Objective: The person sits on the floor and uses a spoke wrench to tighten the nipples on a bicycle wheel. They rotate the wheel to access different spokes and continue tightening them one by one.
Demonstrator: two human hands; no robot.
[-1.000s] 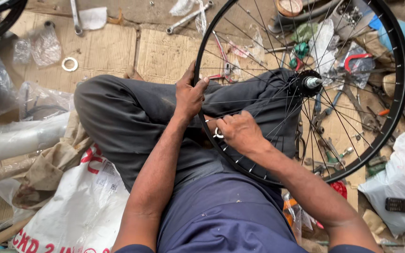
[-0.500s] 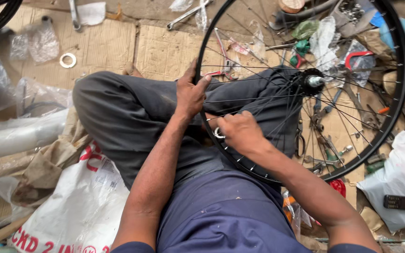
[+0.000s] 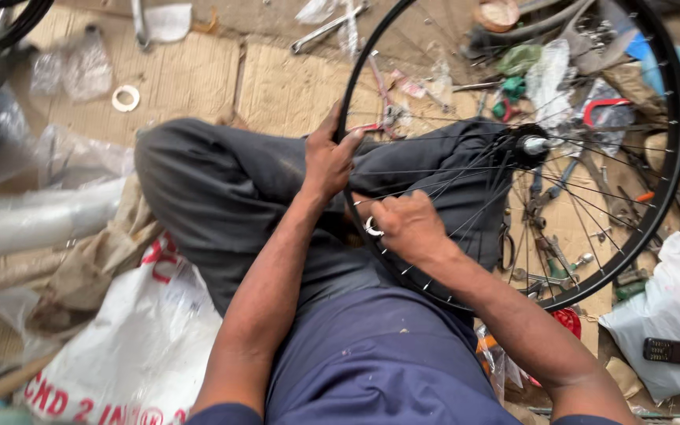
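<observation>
Our left hand [image 3: 326, 161] stays gripping the black wheel rim [image 3: 674, 118]; our right hand [image 3: 409, 226] fingers keep pinching the small metal spoke tool [image 3: 372, 229] just below.

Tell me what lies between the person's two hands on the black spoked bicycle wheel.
Head view: between left hand and right hand, only black wheel rim, thin spokes and grey trouser leg behind.

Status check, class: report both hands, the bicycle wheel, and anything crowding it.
Left hand grips the black rim. Right hand pinches a small metal tool at the spokes. Wheel upright across the lap; loose tools behind it.
</observation>
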